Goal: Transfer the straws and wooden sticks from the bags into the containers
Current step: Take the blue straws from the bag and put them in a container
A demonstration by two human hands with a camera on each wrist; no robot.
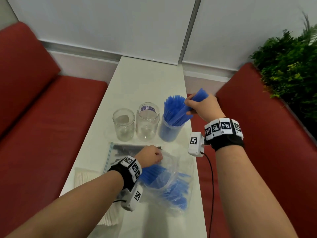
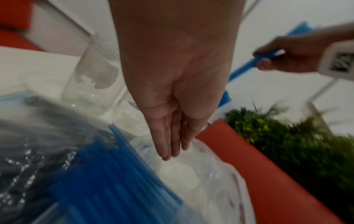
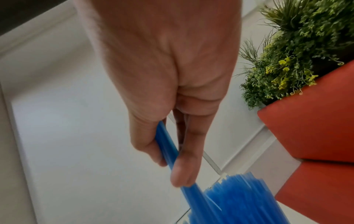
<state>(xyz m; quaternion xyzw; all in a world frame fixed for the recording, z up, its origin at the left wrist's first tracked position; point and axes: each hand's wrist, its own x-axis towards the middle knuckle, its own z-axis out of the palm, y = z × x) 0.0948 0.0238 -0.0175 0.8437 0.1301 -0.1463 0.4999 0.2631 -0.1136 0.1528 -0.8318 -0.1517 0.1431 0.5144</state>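
Observation:
Three jars stand in a row on the white table. Two clear jars are empty; the right jar is packed with upright blue straws. My right hand grips a bundle of blue straws, tilted with its lower end in that jar. Nearer to me lies a clear plastic bag with more blue straws inside. My left hand is at the bag's mouth, with straight fingers touching the plastic.
A zip bag of black straws lies in front of the jars, partly under my left hand. A pack of pale sticks lies at the near left. Red benches flank the narrow table; a green plant stands at the far right.

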